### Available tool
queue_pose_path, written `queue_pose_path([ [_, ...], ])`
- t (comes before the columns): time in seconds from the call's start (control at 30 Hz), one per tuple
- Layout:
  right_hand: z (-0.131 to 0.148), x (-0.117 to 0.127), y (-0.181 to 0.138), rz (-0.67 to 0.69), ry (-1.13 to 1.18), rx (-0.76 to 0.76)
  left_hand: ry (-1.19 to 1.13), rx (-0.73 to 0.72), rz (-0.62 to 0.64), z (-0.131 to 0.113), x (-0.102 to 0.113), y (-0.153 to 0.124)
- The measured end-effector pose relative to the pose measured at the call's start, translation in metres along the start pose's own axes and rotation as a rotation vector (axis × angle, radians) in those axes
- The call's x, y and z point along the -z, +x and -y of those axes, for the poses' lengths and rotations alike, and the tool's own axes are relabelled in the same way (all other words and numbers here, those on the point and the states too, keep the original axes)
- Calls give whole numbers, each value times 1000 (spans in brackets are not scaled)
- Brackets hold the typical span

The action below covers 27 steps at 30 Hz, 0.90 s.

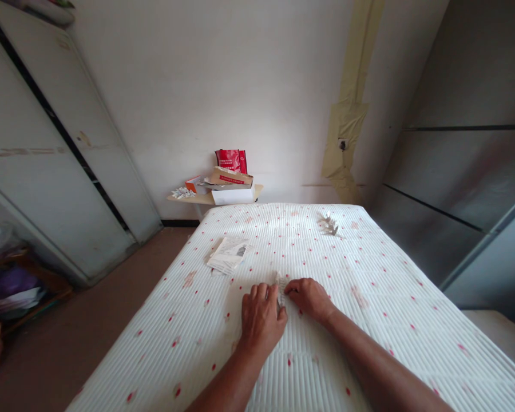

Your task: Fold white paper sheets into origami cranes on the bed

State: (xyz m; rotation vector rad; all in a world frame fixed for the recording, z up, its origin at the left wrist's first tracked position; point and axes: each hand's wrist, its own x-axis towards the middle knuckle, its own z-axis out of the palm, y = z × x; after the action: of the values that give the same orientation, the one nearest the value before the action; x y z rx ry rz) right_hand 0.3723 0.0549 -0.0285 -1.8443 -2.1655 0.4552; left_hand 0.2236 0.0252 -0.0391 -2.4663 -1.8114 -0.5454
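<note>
A narrow folded piece of newspaper [282,284] lies on the bed between my hands. My left hand [261,313] rests on its left side, fingers bent over it and the thumb pointing toward the paper's near end. From the right, my right hand [309,295] pinches the edge of the same piece with thumb and index finger; the exact grip is small and partly hidden. Farther left sits a loose stack of cut newspaper sheets [228,255], the top one with a dark picture. At the far right of the bed is a small pile of folded paper pieces [328,224].
The bed [317,366] has a white ribbed cover with red dots. Behind it, a small table [203,199] carries a white box [234,196], a red bag [230,161] and more folded papers [182,193]. Cabinets [60,154] stand left; a grey wardrobe [463,166] stands right.
</note>
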Motion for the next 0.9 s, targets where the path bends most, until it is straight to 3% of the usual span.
queue_pose_path([
  [0.23, -5, -1, 4, -23, 25, 58, -12, -25, 40, 2, -3, 2],
  [0.37, -13, -1, 11, -177, -10, 272, -15, -37, 50, 6, -3, 4],
  [0.5, -17, -4, 15, -151, -86, 445, -20, -42, 67, 13, -3, 8],
  [0.9, -23, -15, 23, -197, -85, 501, -54, -31, 91, 15, 1, 13],
])
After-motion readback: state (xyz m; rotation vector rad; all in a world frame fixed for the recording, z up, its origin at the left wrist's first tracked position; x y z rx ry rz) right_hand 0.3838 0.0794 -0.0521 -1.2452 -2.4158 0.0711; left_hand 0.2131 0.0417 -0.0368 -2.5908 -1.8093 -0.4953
